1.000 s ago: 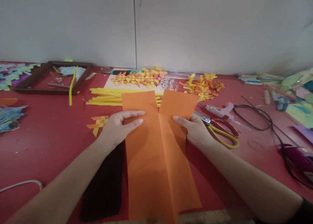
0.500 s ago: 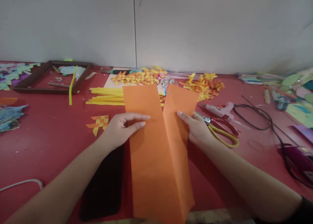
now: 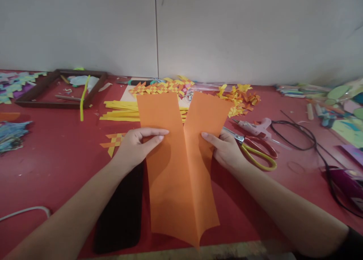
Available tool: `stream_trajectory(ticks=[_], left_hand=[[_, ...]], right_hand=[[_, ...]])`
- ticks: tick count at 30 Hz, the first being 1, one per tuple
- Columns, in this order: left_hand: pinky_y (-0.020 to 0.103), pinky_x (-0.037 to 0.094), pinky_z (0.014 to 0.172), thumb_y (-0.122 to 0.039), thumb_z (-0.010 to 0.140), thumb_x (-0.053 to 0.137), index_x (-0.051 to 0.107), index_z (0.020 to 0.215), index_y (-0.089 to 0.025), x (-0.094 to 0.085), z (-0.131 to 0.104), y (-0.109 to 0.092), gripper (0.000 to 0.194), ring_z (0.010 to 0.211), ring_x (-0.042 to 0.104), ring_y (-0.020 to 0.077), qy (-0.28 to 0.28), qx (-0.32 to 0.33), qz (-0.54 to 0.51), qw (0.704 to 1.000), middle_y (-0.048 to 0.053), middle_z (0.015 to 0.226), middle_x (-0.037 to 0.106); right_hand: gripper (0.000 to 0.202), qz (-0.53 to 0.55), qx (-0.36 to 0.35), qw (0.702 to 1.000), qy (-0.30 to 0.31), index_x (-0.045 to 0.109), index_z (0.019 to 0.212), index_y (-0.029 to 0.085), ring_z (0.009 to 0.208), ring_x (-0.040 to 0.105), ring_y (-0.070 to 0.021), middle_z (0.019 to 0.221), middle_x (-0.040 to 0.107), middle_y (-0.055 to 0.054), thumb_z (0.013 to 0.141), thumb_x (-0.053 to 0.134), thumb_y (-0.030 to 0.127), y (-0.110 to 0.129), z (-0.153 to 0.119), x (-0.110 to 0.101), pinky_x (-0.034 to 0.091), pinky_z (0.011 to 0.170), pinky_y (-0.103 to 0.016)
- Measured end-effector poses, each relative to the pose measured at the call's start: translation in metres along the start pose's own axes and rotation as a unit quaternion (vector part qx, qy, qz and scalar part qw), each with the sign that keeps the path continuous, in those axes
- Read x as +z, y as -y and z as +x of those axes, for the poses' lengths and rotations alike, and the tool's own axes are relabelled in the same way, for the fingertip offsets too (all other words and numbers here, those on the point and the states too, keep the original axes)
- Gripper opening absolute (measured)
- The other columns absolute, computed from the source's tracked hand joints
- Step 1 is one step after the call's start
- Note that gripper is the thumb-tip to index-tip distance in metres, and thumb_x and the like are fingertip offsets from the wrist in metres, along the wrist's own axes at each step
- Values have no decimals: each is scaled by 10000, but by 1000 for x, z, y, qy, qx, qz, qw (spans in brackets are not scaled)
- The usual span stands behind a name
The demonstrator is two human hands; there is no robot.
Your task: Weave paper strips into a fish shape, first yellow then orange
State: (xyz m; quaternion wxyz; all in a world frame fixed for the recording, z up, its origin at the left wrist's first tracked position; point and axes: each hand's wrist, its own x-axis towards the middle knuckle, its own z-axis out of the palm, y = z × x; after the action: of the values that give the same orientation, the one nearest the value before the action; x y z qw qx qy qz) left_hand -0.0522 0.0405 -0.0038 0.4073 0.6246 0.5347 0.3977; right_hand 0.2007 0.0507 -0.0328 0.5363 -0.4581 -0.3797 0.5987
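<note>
An orange paper sheet [image 3: 170, 169] with a lengthwise crease is held up over the red table, its two halves angled like an open booklet. My left hand [image 3: 134, 144] pinches its left edge, thumb in front. On the right edge, my right hand [image 3: 227, 148] grips the paper with its thumb on the front and its other fingers mostly behind. Yellow strips [image 3: 119, 111] lie partly behind the sheet. A woven orange and yellow piece [image 3: 113, 142] is partly covered by my left hand. Beside my right hand are scissors [image 3: 259, 152] with red and yellow handles.
A dark flat object [image 3: 121, 210] lies under my left forearm. At the back left is a brown frame [image 3: 51, 104]. Woven pieces [image 3: 159, 87] and cut scraps [image 3: 241, 97] line the back. To the right are a pink glue gun [image 3: 258, 127] and a black cable [image 3: 314, 140].
The orange sheet has shifted slightly left, and its right half has opened wider. Its lower edge has risen a little. Both hands have moved slightly left with it, still holding it.
</note>
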Motion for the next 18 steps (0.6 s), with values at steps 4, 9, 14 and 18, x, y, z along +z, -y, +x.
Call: stream_trajectory(ticks=[4, 9, 14, 18], left_hand=[[344, 519, 962, -369, 814, 695, 774, 962, -260, 1, 0, 1, 200, 1045, 682, 227, -2, -13, -16, 1000, 23, 1040, 765], [356, 504, 981, -393, 808, 702, 767, 977, -255, 3, 1, 3, 228, 1078, 666, 233, -18, -17, -38, 999, 30, 1065, 758], [387, 414, 1081, -379, 749, 769, 687, 1165, -274, 4, 2, 4, 437, 1239, 559, 245, -3, 19, -51, 998, 30, 1286, 657], [389, 452, 1033, -360, 776, 745, 715, 1093, -276, 4, 1, 4, 330, 1152, 615, 237, -3, 44, -29, 999, 27, 1199, 702]], right_hand=[[212, 3, -9, 1000, -8, 764, 816, 268, 843, 728, -214, 948, 779, -7, 630, 856, 315, 0, 1, 0, 577, 804, -326], [216, 24, -10, 999, -36, 756, 786, 268, 821, 726, -200, 916, 780, 11, 603, 866, 299, 2, 1, 2, 581, 794, -316], [216, 57, -21, 997, -43, 747, 812, 259, 873, 721, -206, 949, 776, 7, 624, 851, 289, 3, 3, 3, 579, 830, -334], [253, 50, -31, 996, -60, 733, 855, 255, 939, 713, -237, 1000, 768, -5, 640, 838, 337, 3, 1, 2, 571, 864, -377]])
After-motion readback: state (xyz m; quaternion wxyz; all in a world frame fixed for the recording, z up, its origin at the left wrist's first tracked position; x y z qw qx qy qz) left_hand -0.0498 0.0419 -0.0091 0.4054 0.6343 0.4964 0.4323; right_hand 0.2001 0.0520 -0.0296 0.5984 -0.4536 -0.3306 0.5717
